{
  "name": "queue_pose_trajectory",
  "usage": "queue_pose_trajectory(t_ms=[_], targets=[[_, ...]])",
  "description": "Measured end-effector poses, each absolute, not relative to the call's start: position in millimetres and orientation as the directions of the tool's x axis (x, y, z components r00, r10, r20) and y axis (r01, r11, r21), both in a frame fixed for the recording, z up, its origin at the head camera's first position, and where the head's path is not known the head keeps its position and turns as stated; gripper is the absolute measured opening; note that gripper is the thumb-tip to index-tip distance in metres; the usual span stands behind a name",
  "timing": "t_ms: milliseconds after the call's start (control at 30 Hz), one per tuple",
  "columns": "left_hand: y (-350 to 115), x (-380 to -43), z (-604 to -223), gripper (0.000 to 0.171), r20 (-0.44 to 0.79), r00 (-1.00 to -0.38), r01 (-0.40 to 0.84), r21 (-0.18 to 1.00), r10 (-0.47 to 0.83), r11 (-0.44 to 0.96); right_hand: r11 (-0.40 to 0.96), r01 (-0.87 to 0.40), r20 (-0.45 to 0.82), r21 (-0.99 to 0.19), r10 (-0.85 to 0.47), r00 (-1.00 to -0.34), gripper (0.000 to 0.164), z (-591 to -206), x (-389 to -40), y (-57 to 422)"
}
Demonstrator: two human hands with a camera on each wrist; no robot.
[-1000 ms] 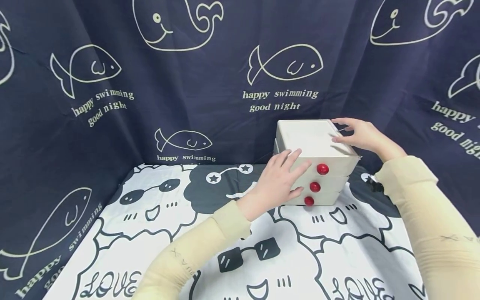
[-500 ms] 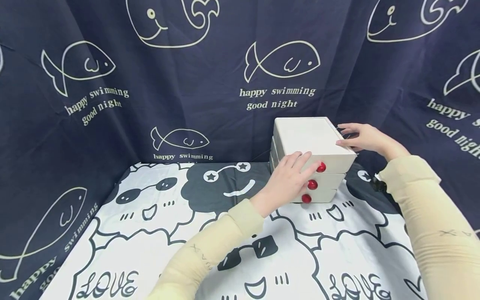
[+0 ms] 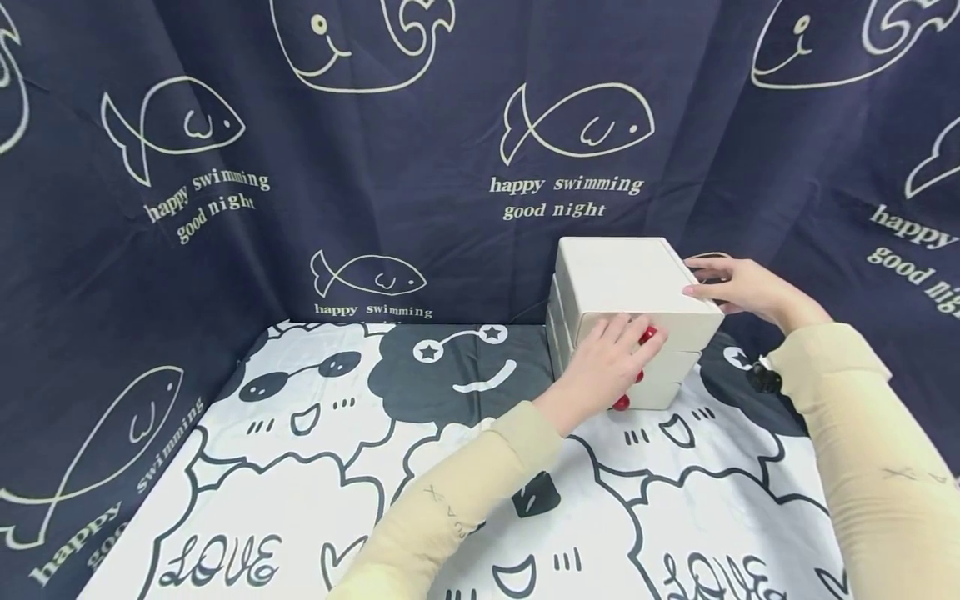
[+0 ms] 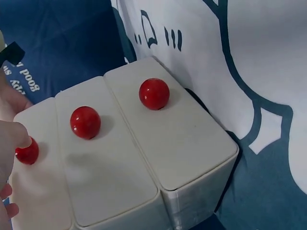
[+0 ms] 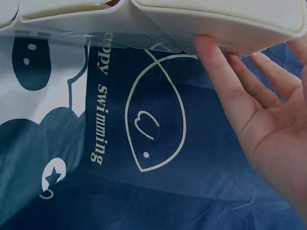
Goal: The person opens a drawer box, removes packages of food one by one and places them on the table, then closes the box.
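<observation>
A small white drawer unit point(image 3: 626, 275) with three stacked drawers and round red knobs stands at the right in the head view. My left hand point(image 3: 603, 367) is at its front, with the fingers around the top drawer's knob point(image 4: 28, 151); the far side of this grip is hidden. The middle knob point(image 4: 85, 122) and bottom knob point(image 4: 154, 94) show free of the hand in the left wrist view. My right hand point(image 3: 750, 287) rests against the unit's right side near the top, fingers fairly straight, fingertips point(image 5: 207, 45) touching the side.
Beneath the unit lies a white cloth point(image 3: 300, 433) with cartoon sheep. A dark blue curtain point(image 3: 420, 183) printed with fish hangs close behind the unit and at both sides.
My left hand has moved right, from beside the unit's front onto the top knob. The right hand has slid from the top edge to the unit's right side.
</observation>
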State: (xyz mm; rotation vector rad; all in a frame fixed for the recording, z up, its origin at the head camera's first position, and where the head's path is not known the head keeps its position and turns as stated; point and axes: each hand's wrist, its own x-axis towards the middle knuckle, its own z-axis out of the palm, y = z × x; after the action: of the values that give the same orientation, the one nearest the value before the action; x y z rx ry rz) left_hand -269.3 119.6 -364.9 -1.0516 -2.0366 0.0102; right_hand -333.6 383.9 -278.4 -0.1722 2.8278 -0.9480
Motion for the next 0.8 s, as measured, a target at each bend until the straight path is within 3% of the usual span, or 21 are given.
queue_pose_trajectory(t_ms=[333, 600, 800], targets=[[135.5, -272.2, -369.4, 0.038, 0.64, -0.329, 0.614, -0.414, 0.694, 0.672, 0.802, -0.068, -0.124, -0.594, -0.176, -0.977, 0.077, -275.3, -332.3, 383.9], [142.8, -276.2, -376.2, 0.047, 0.706, -0.259, 0.51, -0.48, 0.659, 0.714, 0.789, -0.059, -0.127, -0.612, -0.171, -0.977, 0.077, -274.2, -330.7, 379.7], [145.9, -278.1, -379.3, 0.053, 0.701, -0.252, 0.482, -0.507, 0.667, 0.715, 0.788, -0.062, -0.128, -0.612, -0.176, -0.976, 0.076, -274.9, -329.6, 376.6]])
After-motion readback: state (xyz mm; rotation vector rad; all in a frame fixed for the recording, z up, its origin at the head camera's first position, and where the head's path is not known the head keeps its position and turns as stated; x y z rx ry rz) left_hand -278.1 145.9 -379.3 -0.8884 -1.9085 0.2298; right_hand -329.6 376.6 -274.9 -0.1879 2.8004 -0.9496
